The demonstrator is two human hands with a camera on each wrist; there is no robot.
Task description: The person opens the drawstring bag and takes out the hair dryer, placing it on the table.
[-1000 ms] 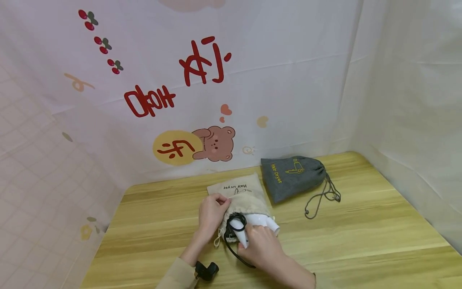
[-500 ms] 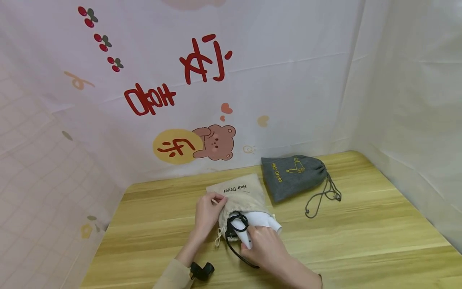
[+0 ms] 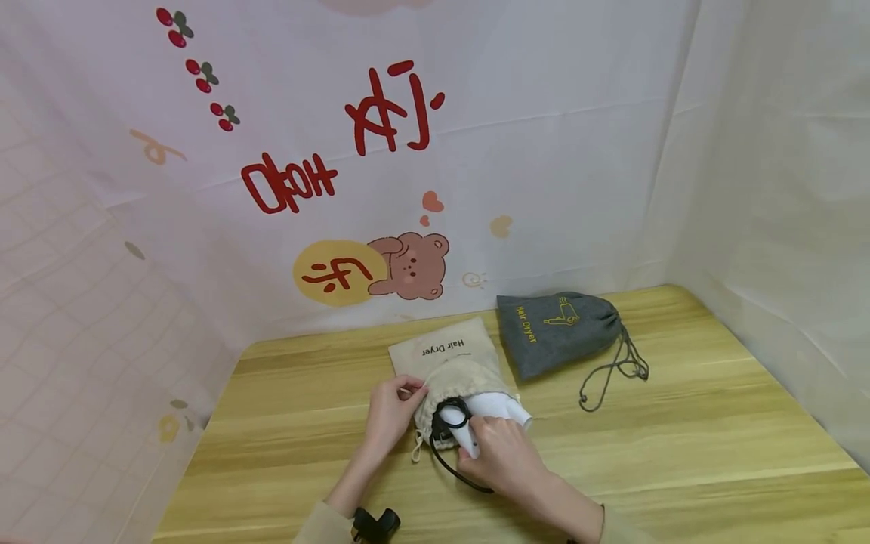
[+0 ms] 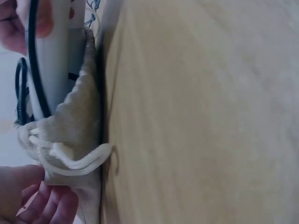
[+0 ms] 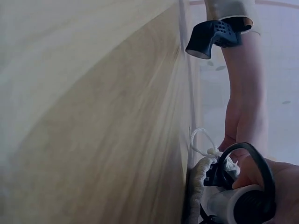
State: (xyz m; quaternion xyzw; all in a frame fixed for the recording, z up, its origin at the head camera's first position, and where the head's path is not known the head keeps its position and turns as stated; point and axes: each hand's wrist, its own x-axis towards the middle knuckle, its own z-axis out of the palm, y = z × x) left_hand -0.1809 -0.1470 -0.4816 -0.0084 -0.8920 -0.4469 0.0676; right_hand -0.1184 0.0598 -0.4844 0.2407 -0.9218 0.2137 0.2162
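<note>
A beige cloth drawstring bag [image 3: 445, 351] printed "Hair Dryer" lies on the wooden table, its mouth toward me. Partly inside it is a white hair dryer [image 3: 491, 406], whose broad end shows at the mouth's right. My right hand [image 3: 506, 457] grips the dryer's handle [image 4: 52, 70]. A black cord [image 3: 454, 412] loops over the handle and hangs in front of the bag. At the bag's left edge, my left hand [image 3: 394, 412] pinches the cloth between thumb and fingers, close to the knotted drawstring [image 4: 74, 161]. The dryer's inner part is hidden by the cloth.
A grey drawstring bag [image 3: 560, 332], also marked "Hair Dryer", lies at the back right with its cords [image 3: 621, 370] trailing on the table [image 3: 285, 438]. Printed white curtains [image 3: 571, 151] rise behind and at both sides. A black camera [image 3: 375, 525] is on my left wrist.
The beige bag and hair dryer have shifted slightly away from me. My left hand has moved a little down the bag's edge toward me. My right hand keeps its grip on the handle.
</note>
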